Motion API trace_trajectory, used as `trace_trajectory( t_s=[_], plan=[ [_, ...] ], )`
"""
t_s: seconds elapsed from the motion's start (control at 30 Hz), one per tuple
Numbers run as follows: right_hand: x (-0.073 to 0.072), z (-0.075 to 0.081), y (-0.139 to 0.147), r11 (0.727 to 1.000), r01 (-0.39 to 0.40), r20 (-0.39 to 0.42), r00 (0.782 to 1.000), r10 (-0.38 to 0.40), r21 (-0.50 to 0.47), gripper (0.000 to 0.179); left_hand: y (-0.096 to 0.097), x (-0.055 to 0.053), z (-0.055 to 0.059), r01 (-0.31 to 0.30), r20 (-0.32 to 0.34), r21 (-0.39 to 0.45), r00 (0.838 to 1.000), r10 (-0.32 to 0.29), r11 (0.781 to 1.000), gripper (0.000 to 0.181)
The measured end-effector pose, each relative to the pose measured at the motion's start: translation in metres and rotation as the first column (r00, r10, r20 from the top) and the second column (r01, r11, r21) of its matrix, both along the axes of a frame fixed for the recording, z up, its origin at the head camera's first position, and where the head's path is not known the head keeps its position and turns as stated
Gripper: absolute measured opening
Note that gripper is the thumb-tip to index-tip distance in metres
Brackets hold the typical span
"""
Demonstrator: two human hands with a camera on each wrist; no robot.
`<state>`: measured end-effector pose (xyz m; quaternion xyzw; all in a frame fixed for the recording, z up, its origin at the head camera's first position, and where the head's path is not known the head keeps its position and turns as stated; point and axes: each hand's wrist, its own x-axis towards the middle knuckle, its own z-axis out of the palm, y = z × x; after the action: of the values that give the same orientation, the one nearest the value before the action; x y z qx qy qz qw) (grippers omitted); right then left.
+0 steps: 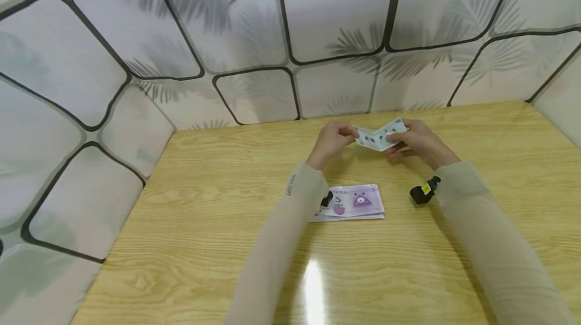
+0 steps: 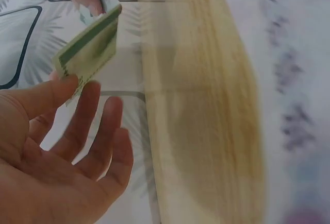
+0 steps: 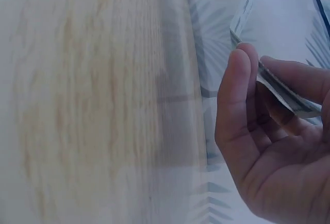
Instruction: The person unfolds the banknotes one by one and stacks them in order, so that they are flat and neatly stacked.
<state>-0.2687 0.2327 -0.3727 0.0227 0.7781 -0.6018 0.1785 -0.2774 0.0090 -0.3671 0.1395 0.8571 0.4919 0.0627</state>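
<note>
A green-and-white play banknote [image 1: 373,140] with small dark print is held up over the far part of the table, bent into a shallow V. At its left end, my left hand [image 1: 330,142] pinches it between thumb and index finger; the other fingers [image 2: 103,141] spread loosely away from it. My right hand [image 1: 421,144] grips the opposite end, thumb on one face and curled fingers [image 3: 237,80] on the other. A green band runs along the note's edge [image 2: 90,38] in the left wrist view. Nearer me lies a stack of purple play banknotes [image 1: 360,203], partly hidden by my left sleeve.
The wood-grain table [image 1: 199,224] meets a leaf-patterned wall covering [image 1: 336,85] at the back and left. A small black device with a yellow label [image 1: 425,188] sits at my right cuff, and another black one [image 1: 327,199] at my left.
</note>
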Motion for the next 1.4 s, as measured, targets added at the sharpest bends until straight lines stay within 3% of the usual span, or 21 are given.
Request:
trace_trajectory(
  t_s=[0.13,0.3,0.43,0.63,0.83,1.4],
  plan=[
    [0.001,0.0,-0.001,1.0,-0.005,-0.024,1.0,0.005,0.0,0.054,-0.006,0.004,-0.002,0.006,0.047,0.05,0.999,-0.009,0.999,0.017],
    [0.0,-0.001,-0.002,1.0,-0.016,-0.019,1.0,0.015,-0.006,0.05,-0.013,0.009,-0.004,-0.031,0.087,0.113,0.996,0.021,0.993,0.02],
    [0.0,-0.002,-0.003,1.0,-0.023,-0.005,1.0,0.023,-0.017,0.049,-0.019,0.012,-0.007,-0.062,0.122,0.195,0.992,0.039,0.979,0.015],
    [0.003,-0.002,-0.002,0.998,-0.048,-0.011,0.999,0.048,-0.028,0.048,-0.029,0.014,-0.012,-0.122,0.196,0.279,0.978,0.068,0.952,0.024],
    [0.007,0.0,-0.003,0.998,-0.05,-0.073,0.996,0.048,-0.035,0.017,-0.04,0.014,-0.013,-0.167,0.205,0.334,0.974,0.102,0.928,0.027],
    [0.011,0.0,0.0,0.993,-0.071,-0.081,0.995,0.064,-0.097,0.016,-0.062,0.021,-0.013,-0.149,0.226,0.369,0.972,0.066,0.918,0.029]
  ],
)
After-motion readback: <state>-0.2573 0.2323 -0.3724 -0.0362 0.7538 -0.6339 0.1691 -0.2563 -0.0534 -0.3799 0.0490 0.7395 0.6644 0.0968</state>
